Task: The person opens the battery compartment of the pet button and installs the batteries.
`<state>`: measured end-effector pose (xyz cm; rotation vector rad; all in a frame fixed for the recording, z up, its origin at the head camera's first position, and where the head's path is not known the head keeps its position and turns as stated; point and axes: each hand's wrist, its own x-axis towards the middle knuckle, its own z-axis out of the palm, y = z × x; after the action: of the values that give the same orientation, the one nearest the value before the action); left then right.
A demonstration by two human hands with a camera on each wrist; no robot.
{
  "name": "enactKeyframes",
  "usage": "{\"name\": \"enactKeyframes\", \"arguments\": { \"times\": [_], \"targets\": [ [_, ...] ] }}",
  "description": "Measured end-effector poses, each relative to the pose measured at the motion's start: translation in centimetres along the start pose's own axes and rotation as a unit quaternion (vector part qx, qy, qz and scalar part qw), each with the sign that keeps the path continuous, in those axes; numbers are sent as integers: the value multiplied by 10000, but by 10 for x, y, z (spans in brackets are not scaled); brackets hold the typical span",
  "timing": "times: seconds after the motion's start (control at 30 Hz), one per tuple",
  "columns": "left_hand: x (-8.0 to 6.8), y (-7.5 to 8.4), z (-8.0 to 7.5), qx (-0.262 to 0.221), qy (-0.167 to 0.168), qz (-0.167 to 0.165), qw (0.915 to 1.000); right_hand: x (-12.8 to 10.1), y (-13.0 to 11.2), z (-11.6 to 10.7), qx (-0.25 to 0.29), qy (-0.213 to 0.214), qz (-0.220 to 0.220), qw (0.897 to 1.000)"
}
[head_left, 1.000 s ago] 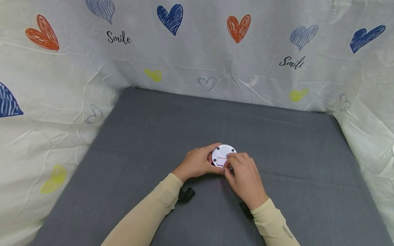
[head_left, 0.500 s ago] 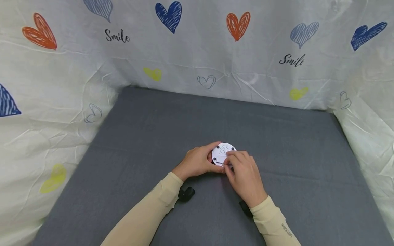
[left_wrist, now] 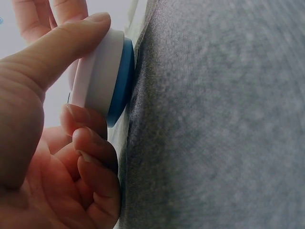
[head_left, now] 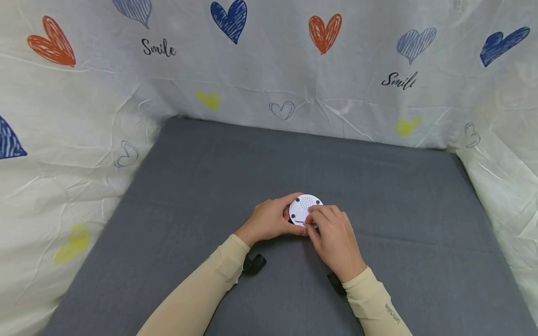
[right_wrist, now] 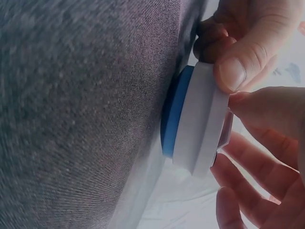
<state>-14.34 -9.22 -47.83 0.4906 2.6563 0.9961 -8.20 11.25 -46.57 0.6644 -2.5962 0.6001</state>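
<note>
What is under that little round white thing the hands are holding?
The white disc has a blue layer beneath it, lying against the grey cloth. The left hand and right hand cover its near edge, so nothing more shows there.

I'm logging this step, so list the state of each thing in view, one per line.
Round white plastic device with a blue face: blue side down on the cloth, white underside up.
Small white rectangular cover: lying on the device's underside.
Left hand: grips the device's rim.
Right hand: fingertips on the cover.
Grey cloth surface: flat.
</note>
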Motion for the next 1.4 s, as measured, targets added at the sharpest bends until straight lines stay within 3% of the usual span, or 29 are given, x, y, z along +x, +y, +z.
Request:
{"name": "enactKeyframes", "arguments": {
  "times": [0.5,0.6,0.73,0.9,1.07,1.4],
  "targets": [
    [-2,1,-1,-39,-5,27,10000,0,2,-1,75,-90,40,9999],
    [-1,2,-1,-47,-1,54,10000,-1,5,-2,246,28,359,9990],
    [-1,2,0,-75,-25,61,10000,-2,11,-5,429,106,1178,9921],
    [-1,2,0,-81,-33,7,10000,-2,14,-4,759,-376,1895,9782],
    [-1,2,0,-86,-39,2,10000,0,12,-2,1008,-758,2264,9658],
    [-2,1,-2,-46,-19,34,10000,2,10,1,1237,-841,2595,9541]
  ]
}}
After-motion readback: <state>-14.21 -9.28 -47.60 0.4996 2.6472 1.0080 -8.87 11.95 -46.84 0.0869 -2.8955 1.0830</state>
